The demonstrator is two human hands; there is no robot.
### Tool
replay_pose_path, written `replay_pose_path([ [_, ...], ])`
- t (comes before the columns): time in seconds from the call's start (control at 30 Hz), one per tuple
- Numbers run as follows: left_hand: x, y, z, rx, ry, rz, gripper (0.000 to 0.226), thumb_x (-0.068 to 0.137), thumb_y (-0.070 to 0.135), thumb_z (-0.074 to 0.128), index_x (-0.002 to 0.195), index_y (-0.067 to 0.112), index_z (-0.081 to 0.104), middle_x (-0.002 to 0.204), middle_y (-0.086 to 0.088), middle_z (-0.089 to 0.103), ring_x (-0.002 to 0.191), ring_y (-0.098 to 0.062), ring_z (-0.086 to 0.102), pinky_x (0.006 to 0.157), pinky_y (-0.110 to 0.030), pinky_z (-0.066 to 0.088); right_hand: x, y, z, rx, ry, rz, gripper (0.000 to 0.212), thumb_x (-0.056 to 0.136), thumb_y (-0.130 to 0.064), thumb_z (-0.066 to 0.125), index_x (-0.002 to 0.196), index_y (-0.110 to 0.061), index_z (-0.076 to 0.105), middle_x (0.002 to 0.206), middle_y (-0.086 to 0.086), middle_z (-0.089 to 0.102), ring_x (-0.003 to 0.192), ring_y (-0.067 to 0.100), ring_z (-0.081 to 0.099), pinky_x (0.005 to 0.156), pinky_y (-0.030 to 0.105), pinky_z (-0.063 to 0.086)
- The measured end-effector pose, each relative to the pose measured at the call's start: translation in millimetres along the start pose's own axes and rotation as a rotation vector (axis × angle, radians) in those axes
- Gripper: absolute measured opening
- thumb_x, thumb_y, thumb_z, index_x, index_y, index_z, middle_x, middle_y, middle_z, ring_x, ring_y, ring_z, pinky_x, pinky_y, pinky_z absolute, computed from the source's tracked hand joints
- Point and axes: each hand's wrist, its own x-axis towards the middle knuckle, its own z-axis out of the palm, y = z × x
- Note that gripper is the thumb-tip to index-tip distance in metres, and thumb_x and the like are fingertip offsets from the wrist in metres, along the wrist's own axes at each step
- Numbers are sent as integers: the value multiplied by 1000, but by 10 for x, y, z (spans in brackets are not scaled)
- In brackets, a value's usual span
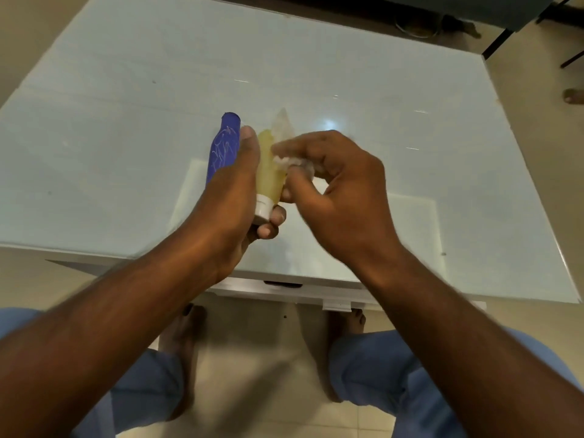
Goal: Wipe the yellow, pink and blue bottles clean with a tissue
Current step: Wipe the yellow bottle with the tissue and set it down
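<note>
**Yellow bottle held over the table, tissue against its side**

The left hand (235, 197) grips the yellow bottle (268, 172) near its white cap (263, 207): the thumb runs up along the bottle's left side and the curled fingertips show below and to the right of the cap. The bottle points away from the person, cap end nearest the body, and is lifted above the table rather than resting on it.

The right hand (335, 181) pinches a crumpled white tissue (286, 159) in its curled fingers and presses it on the right side of the yellow bottle, about midway along. This hand is blurred, so the exact finger placement is unclear. A pale, translucent shape rises just beyond the bottle's far end; whether it is more tissue or something else cannot be told.

The blue bottle (222, 147) lies on the glass table (110, 121) just left of the left thumb, its near end hidden behind the hand. The pink bottle is not visible.

Below the table edge are the person's blue trousers (379, 368) and bare feet on a tiled floor (252, 358).
</note>
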Motion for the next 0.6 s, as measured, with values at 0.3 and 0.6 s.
replay_pose_path([
  [0.3,103,-23,-71,98,185,-52,50,95,63,45,129,28,56,112,-5,71,92,-20,69,67,-31,59,-63,-21,3,64,-32,107,19,94,-15,70,111,-19,78,110,-5,72,104,9,70,88,26,61],
  [0.6,117,-4,-89,-47,208,-26,31,100,45,51,120,22,55,97,-7,70,72,-18,70,65,-33,60,-53,-44,1,159,-6,177,16,94,-11,70,107,-16,79,108,-3,73,105,10,70,81,22,60],
])
